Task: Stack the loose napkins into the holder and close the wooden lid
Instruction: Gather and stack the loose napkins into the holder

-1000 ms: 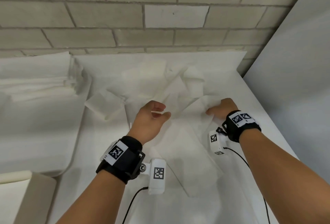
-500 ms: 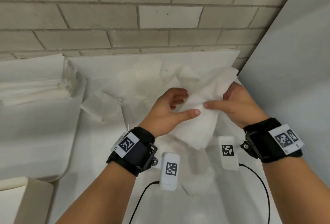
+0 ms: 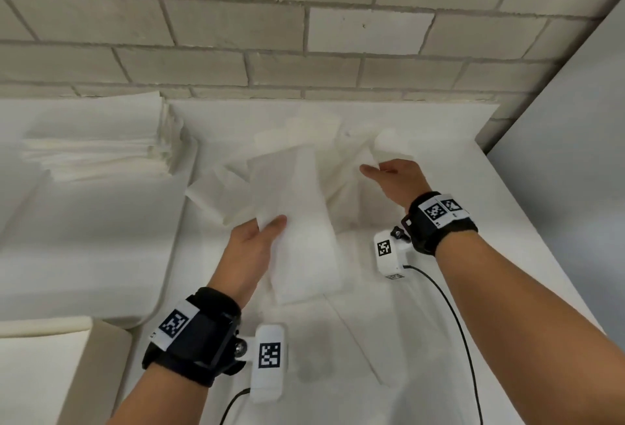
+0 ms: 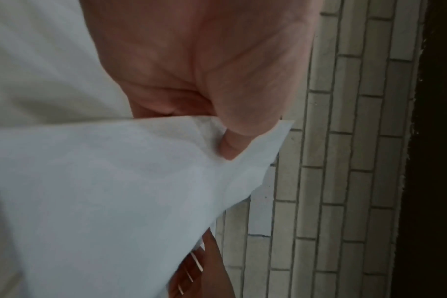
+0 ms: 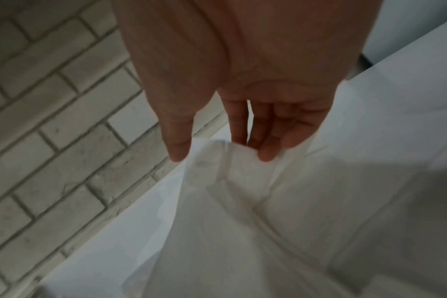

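Mid-frame, the left hand pinches a folded napkin; at right, the right hand, fingers straight, touches the loose pile.

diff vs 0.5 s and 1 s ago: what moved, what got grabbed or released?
The left hand now pinches the napkin alone and has drawn it toward the body; half a second ago both hands held it between them. The right hand let go and reached back to the loose napkins by the wall, fingertips touching one. The stacked napkins on the left and the scattered pile look unchanged.
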{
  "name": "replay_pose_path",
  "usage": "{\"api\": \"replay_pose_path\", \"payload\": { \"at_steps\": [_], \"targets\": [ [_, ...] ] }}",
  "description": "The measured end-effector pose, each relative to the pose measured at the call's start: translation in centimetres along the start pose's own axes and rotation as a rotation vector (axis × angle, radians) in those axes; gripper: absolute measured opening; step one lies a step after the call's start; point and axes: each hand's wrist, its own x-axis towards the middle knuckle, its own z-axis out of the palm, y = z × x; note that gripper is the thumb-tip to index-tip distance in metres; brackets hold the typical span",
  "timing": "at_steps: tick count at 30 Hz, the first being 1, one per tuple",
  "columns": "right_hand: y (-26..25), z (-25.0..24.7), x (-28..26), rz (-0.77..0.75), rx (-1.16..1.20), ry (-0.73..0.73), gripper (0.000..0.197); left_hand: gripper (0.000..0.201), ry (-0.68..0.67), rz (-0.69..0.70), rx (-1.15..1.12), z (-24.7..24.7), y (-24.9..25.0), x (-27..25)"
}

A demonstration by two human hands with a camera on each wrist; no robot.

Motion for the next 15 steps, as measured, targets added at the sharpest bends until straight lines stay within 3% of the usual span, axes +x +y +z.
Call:
{"api": "replay_pose_path", "payload": {
  "at_steps": [2,5,8,12,15],
  "targets": [
    [-0.8,1.3,0.4,-0.050,-0.077,0.042,0.042,0.028,0.024,-0.029,0.006,-0.7,-0.1,-0.1],
    [-1.9,2.0,0.3,-0.143,-0.129,0.099,0.051,0.024,0.077,-0.043,0.045,-1.5,-0.6,0.2],
    [-3.4,0.9,0.0,-0.242,-0.056,0.134,0.054,0.021,0.113,-0.079,0.020,-1.8,-1.2,0.7],
    [-6.7,-1.7,-1.7,-0.282,0.292,0.116,0.028,0.018,0.099,-0.192,-0.104,-0.7,-1.8,1.0],
    [-9.8,-3.9,-4.7,-0.358,0.683,0.003,0.014,0.016,0.113,-0.245,-0.186,0.4,-2.0,1.1]
  ]
}}
